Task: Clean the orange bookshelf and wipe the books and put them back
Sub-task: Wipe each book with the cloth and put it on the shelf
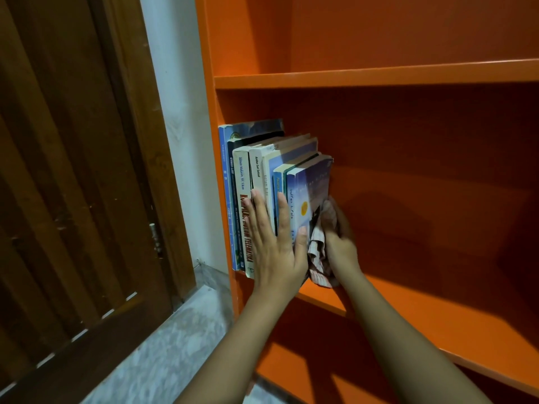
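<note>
Risk: books (262, 176) toppling
Your flat left hand (274, 237) braces them, right hand (339, 240) clutches the cloth (318, 258); unsupported, they could tip toward frame right.

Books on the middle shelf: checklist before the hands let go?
1. Books upright, packed against the bookshelf's left wall: ok.
2. Left hand flat on the spines, fingers straight: ok.
3. Right hand grips the cloth against the outermost book's cover: ok.
4. Row propped on its right side without a hand: not ok, only the right hand and cloth are there.
5. Book bottoms fully seated on the shelf board: cannot tell, the hands hide them.
6. Books wiped clean: cannot tell.
</note>
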`<state>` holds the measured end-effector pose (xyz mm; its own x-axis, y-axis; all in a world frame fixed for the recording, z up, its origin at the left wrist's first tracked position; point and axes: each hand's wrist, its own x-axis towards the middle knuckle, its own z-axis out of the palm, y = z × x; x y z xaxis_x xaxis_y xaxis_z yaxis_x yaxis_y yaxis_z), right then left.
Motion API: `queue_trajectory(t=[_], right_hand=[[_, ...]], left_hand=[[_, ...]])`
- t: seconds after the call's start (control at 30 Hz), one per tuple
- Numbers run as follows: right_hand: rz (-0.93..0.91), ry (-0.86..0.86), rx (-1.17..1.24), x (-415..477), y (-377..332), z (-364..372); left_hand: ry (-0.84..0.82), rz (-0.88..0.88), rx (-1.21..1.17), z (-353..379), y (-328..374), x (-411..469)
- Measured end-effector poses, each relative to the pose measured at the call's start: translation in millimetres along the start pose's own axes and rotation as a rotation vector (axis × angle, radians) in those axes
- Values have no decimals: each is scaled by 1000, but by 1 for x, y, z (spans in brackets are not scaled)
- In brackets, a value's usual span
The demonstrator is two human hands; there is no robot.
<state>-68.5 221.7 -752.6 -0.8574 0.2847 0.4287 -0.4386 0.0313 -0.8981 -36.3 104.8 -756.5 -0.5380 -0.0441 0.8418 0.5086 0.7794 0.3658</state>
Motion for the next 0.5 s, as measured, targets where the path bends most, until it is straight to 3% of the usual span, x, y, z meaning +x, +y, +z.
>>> queue_trajectory(t=[0.5], right_hand=[[-42, 188, 0, -13, 5, -31]], left_hand=[[-134, -35, 31, -24, 10, -5]])
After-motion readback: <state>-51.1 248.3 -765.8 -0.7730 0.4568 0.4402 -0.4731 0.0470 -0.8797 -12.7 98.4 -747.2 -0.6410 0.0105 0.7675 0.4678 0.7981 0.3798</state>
